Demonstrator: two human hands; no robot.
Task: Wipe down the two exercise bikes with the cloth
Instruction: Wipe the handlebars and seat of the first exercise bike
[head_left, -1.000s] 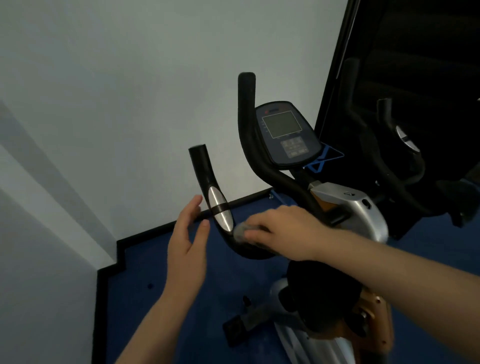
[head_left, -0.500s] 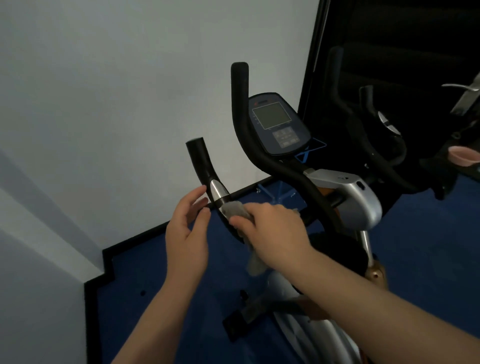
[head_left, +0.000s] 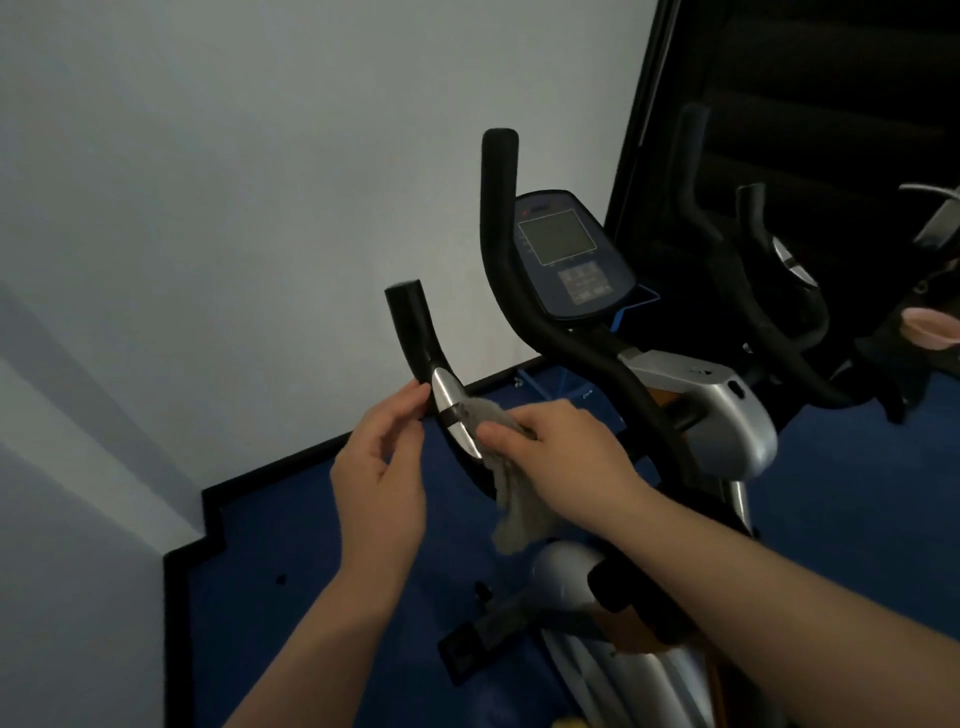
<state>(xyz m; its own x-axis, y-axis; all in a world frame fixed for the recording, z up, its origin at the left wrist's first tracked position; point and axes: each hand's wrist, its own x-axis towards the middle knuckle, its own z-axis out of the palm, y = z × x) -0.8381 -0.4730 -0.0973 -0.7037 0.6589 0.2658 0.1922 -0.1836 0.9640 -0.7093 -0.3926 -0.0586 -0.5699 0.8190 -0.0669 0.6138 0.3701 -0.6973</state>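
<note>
Cloth (head_left: 511, 467) gripped by right hand (head_left: 558, 457) against handlebar (head_left: 441, 395); left hand (head_left: 382, 478) loose beside.

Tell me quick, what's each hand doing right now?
Left hand: open, fingertips at the bike's left handlebar, gripping nothing.
Right hand: closed on the grey cloth, pressing it against the handlebar's silver sensor plate.

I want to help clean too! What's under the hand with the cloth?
Under the right hand is a grey cloth, bunched against the bike's left handlebar beside its silver sensor plate. A loose tail hangs below. The handlebar's bend under the cloth is covered.
</note>
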